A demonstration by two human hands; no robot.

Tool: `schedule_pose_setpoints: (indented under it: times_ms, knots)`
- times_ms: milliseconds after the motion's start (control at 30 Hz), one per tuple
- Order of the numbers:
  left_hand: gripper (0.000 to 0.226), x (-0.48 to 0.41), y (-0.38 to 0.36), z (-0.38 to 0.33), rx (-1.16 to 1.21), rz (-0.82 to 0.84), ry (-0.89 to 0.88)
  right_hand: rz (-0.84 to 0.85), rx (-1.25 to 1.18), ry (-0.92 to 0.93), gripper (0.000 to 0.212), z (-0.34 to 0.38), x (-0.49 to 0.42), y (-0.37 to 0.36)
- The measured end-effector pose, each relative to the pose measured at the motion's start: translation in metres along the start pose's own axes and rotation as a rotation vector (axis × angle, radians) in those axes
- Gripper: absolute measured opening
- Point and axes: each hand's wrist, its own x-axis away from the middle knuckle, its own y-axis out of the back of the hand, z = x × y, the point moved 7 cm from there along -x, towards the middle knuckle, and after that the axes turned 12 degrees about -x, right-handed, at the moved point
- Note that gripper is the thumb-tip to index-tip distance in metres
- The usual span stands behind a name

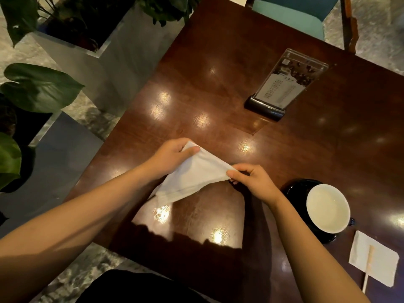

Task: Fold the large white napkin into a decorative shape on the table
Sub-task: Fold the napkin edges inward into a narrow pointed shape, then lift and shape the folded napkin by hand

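The large white napkin (194, 173) is folded into a rough triangle and held just above the dark wooden table (218, 84). My left hand (172, 156) pinches its far corner between thumb and fingers. At the napkin's right corner, my right hand (251, 180) pinches the cloth with thumb and forefinger. The napkin's near corner hangs down toward the table by my left forearm.
A white cup (328, 211) on a black saucer (297, 189) stands right of my right hand. A small white napkin (376, 256) with a wooden stirrer (368, 267) lies at the near right. An acrylic menu stand (282, 84) is farther back. Planters (72, 49) line the left.
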Motion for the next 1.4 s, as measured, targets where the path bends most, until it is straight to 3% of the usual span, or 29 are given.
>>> schedule_pose_setpoints:
  times_ms: [67, 200, 300, 400, 467, 533, 700, 867, 1167, 1233, 1400]
  knots:
    - [0.025, 0.000, -0.003, 0.018, -0.016, -0.026, 0.131, -0.023, 0.023, -0.044, 0.012, -0.001, -0.003, -0.004]
    - [0.021, 0.008, -0.006, 0.043, -0.327, -0.096, 0.246, -0.106, 0.468, -0.098, 0.018, -0.003, -0.010, -0.012]
    - [0.029, 0.022, -0.002, 0.034, -0.495, -0.311, 0.122, -0.249, 0.883, -0.097, 0.021, 0.002, -0.006, -0.015]
    - [0.045, 0.040, -0.031, 0.023, -0.659, -0.338, 0.030, -0.425, 0.815, 0.146, 0.031, 0.028, -0.007, -0.035]
    - [0.052, 0.052, -0.056, 0.027, -0.829, -0.284, 0.049, -0.221, 0.780, 0.294, 0.040, 0.034, -0.019, -0.075]
    - [0.058, 0.056, -0.071, 0.038, -1.028, -0.230, 0.084, 0.031, 0.851, 0.324, 0.049, 0.020, -0.024, -0.111]
    - [0.064, 0.054, -0.071, 0.051, -1.178, -0.218, 0.087, 0.078, 1.044, 0.376, 0.059, -0.008, -0.026, -0.106]
    - [0.062, 0.070, -0.049, 0.068, -1.069, -0.145, 0.046, 0.053, 1.206, 0.358, 0.057, -0.017, -0.023, -0.075]
    - [0.062, 0.100, -0.020, 0.092, -1.162, -0.106, 0.041, -0.028, 1.194, 0.274, 0.053, -0.025, -0.021, -0.042]
    - [0.061, 0.099, -0.011, 0.087, -1.022, -0.148, 0.030, -0.034, 1.181, 0.275, 0.053, -0.025, -0.021, -0.043]
    - [0.053, 0.051, -0.006, 0.051, -0.321, -0.302, 0.208, 0.000, 1.186, 0.279, 0.052, -0.027, -0.023, -0.042]
